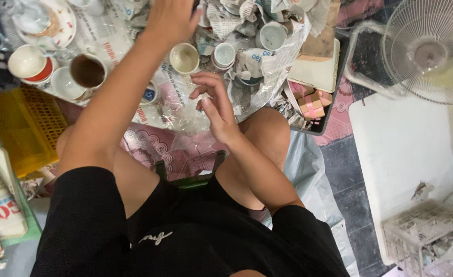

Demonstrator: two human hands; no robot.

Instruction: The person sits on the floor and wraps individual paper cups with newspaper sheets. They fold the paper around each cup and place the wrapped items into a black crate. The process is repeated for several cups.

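Your surroundings: a crowded tiled floor, seen from above.

You are looking down at a floor (352, 192) of dark grey tiles with pale joints, partly covered by a pink patterned mat (154, 146) and a sheet of clear plastic (308, 169). At your upper right stands a white electric fan (429, 51) with a wire guard. Below it lies a flat white board (406, 149), and a white wire basket (431, 241) stuffed with newspaper sits in the lower right corner. A yellow plastic crate (23, 125) rests at the left. The light is soft and even.
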